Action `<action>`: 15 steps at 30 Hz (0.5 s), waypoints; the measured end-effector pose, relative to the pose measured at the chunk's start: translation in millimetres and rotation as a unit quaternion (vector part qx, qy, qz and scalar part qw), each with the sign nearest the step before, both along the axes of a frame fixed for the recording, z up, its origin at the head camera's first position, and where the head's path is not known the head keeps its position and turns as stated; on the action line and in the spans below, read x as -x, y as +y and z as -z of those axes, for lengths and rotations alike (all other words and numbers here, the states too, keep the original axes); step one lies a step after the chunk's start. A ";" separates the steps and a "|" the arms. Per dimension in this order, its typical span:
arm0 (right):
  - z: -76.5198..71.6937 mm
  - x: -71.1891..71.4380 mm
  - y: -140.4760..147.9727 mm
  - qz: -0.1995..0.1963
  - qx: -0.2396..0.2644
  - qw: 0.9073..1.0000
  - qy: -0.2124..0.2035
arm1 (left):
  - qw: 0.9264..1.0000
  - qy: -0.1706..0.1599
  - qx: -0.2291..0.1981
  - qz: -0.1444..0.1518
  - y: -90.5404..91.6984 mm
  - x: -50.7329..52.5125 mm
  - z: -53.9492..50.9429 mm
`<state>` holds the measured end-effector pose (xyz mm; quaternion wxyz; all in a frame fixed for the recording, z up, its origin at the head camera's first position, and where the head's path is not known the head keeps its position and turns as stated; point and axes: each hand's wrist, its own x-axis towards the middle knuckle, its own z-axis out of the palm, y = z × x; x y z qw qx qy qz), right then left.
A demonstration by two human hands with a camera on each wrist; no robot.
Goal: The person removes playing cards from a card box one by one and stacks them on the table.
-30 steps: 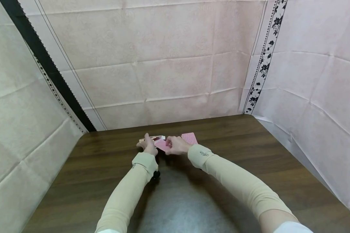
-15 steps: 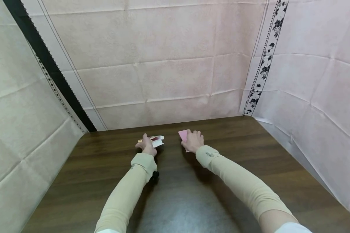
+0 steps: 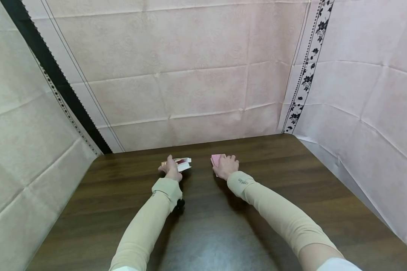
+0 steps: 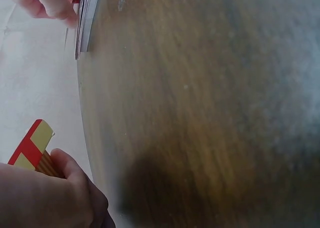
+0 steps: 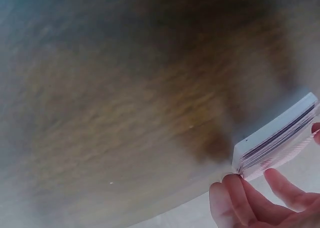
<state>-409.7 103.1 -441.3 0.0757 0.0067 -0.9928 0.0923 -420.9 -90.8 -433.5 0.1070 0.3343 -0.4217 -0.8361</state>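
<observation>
My left hand holds a small card box above the far part of the table, its white flap open toward the right. Red and yellow panels show on that box in the left wrist view, where part of it is hidden by the hand. To the right, my right hand grips a deck of cards with pink patterned backs. In the right wrist view the layered edges of the deck show, fingers at its near end and side.
Both hands work near the back edge of the brown wood-grain table. Behind it hangs a pale creased cloth, with more cloth at both sides. A band of light glares off the table's front middle.
My right hand has moved right, away from the box, carrying pink-backed cards onto the rest of the deck. The left hand stays nearly still with the box.
</observation>
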 end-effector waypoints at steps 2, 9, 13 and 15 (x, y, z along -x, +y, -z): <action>0.1 -0.9 -1.5 -0.003 0.002 1.000 0.000 | 1.000 0.004 0.001 0.002 -0.2 0.0 0.6; 2.5 -1.2 -2.6 -0.013 -0.006 1.000 0.000 | 1.000 0.012 -0.007 0.009 -0.7 -1.6 2.0; 3.1 -1.9 -3.0 -0.013 -0.011 1.000 0.009 | 1.000 0.014 -0.008 0.012 0.1 -3.0 1.4; 2.8 -2.5 -4.6 -0.017 -0.014 1.000 0.021 | 1.000 0.015 -0.010 0.014 1.1 -4.0 1.3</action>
